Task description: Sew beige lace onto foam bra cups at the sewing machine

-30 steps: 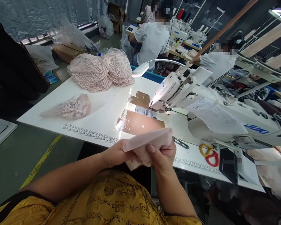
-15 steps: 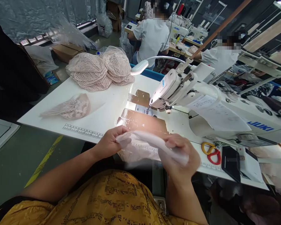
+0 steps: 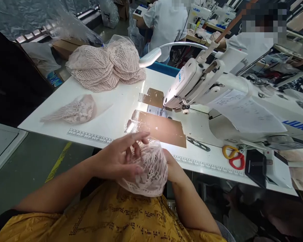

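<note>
A pale pink lace cup (image 3: 151,169) is held in front of my chest, rounded like a dome. My left hand (image 3: 120,158) lies on its left side with the fingers spread across the lace. My right hand (image 3: 172,166) is behind and under the cup; only its heel and wrist show, the fingers are hidden. Beyond my hands is the white sewing table (image 3: 111,117) with the white Juki sewing machine (image 3: 217,90) and its brown taped plate (image 3: 158,126).
A stack of pink lace cups (image 3: 103,65) sits at the table's far left, a single lace piece (image 3: 73,111) nearer. Red and yellow scissors (image 3: 233,156), tweezers (image 3: 198,143) and a black phone (image 3: 255,167) lie to the right. Two people in white shirts (image 3: 166,23) work behind.
The smooth folded pink piece held between both hands has been turned and shaped into a lace dome. My left hand has moved onto its side with fingers spread; the right went underneath.
</note>
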Action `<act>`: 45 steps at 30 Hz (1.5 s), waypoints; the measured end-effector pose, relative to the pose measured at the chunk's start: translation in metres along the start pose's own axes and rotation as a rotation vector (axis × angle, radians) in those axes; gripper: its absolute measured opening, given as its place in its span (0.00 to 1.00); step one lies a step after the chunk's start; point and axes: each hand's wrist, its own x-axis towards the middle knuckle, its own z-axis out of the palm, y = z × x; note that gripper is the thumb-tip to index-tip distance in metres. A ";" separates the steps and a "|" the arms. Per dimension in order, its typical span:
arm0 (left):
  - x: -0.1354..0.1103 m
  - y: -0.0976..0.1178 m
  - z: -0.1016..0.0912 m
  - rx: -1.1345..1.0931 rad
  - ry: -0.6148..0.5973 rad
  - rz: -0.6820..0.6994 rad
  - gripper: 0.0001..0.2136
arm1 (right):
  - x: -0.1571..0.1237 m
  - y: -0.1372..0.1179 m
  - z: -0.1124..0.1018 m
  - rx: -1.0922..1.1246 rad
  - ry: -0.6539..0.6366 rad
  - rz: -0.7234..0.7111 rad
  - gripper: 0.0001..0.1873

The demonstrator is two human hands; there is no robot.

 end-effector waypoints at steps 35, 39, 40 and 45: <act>0.008 -0.041 0.019 -1.003 0.185 -0.299 0.40 | 0.006 0.007 -0.009 0.312 0.662 -0.178 0.18; 0.010 -0.036 0.041 -1.087 0.224 -0.289 0.35 | 0.015 0.016 -0.004 0.276 0.616 -0.177 0.11; 0.013 -0.034 0.045 -1.072 0.278 -0.318 0.29 | 0.017 0.018 -0.001 0.269 0.576 -0.155 0.10; 0.021 -0.034 0.050 -0.957 0.473 -0.468 0.18 | 0.023 0.018 0.003 0.450 0.627 -0.094 0.15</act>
